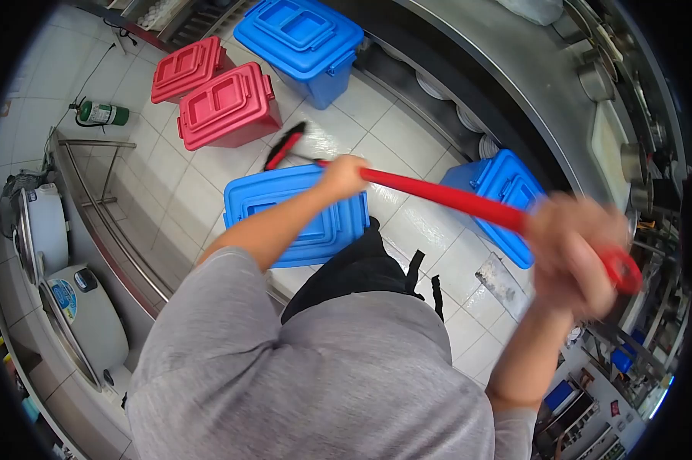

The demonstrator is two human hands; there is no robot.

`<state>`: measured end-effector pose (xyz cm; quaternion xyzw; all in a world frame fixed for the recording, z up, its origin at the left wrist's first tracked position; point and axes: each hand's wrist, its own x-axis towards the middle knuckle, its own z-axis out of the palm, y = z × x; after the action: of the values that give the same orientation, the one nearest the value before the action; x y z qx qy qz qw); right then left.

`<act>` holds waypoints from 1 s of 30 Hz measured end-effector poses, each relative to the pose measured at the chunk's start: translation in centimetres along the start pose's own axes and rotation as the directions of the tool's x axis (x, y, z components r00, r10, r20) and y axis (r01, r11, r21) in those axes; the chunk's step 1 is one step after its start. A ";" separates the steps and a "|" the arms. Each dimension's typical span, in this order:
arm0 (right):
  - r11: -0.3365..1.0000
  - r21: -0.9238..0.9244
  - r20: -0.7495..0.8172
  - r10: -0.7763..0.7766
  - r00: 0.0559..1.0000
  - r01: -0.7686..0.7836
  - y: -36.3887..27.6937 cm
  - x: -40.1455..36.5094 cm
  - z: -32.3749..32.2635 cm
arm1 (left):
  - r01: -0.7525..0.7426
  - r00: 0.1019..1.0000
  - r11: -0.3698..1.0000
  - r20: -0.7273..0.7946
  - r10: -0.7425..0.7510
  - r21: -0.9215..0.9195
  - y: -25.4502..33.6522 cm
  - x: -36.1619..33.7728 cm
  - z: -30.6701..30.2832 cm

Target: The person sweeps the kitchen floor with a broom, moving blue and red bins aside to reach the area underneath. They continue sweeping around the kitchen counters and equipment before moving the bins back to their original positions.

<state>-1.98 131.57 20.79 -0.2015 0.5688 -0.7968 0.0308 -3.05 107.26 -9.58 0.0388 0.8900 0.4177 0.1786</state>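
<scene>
Both hands grip the red handle of a broom (446, 198), which slants across my front. My left hand (343, 178) is wrapped round the lower part of the handle, above a blue lidded bin (246, 201). Close to the handle's top end, my right hand (572, 249) is closed round it, smeared by motion. The broom's red and black head (285, 146) is down by the tiled floor (396, 153), beyond the blue bin. Part of the shaft just above the head is hidden behind my left hand.
Two red lidded bins (222, 107) and a large blue bin (300, 34) stand ahead. Another blue bin (507, 192) is at the right, beside a steel counter (514, 46). A metal rail (108, 222) runs along the left. A green extinguisher (104, 114) stands near the wall.
</scene>
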 end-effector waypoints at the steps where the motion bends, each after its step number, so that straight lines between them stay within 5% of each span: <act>1: 0.996 0.066 0.041 0.054 0.998 -0.057 3.0 0.8 0.1 | 0.012 0.996 0.999 -0.089 -0.009 0.030 -3.3 -0.5 -1.0; 5: 0.986 0.080 0.118 0.135 0.984 -0.145 9.4 -1.5 1.2 | 0.076 0.986 0.977 -0.158 -0.045 0.199 -11.6 -3.6 -3.1; 10: 1.000 -0.003 -0.002 0.023 1.000 -0.023 -0.1 -0.4 -0.5 | 0.051 0.989 0.998 -0.138 -0.057 -0.043 -0.1 -1.3 -0.3; 13: 0.974 -0.174 0.131 -0.122 0.984 0.144 -6.2 -1.3 -1.4 | -0.339 0.931 0.941 -0.142 0.336 -0.001 5.6 2.8 4.5; 15: 0.890 -0.436 -0.062 -0.180 0.982 0.136 -8.2 -3.3 -1.8 | -0.401 0.915 0.913 -0.080 0.395 -0.076 10.4 5.7 6.4; 18: 0.863 -0.496 -0.224 -0.228 0.948 0.090 -9.2 -5.7 -3.4 | -0.373 0.926 0.918 0.008 0.377 -0.137 14.7 8.1 10.2; 21: 0.875 -0.481 -0.355 -0.260 0.898 0.063 -13.0 -10.6 -4.9 | -0.597 0.794 0.799 0.086 0.601 -0.074 17.4 5.9 14.8; 23: 0.878 -0.476 -0.432 -0.290 0.854 0.057 -16.3 -14.7 -5.7 | -0.524 0.785 0.851 0.375 0.494 -0.024 21.1 2.1 17.2; 25: 0.903 -0.428 -0.547 -0.298 0.782 0.045 -19.7 -19.0 -5.2 | -0.579 0.714 0.815 0.473 0.517 -0.017 24.0 -2.3 21.4; 27: 0.874 -0.483 -0.604 -0.381 0.700 0.059 -22.4 -23.2 -4.3 | -0.595 0.598 0.792 0.584 0.549 -0.135 26.1 -6.1 26.7; 30: 0.839 -0.541 -0.716 -0.425 0.554 -0.057 -25.4 -30.7 -4.3 | -0.569 0.304 0.765 0.787 0.537 -0.302 29.0 -10.8 33.1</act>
<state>29.18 152.88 34.22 0.1264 0.6796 -0.6176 -0.3753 16.27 147.85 -3.96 0.5399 0.6265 0.3646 0.4279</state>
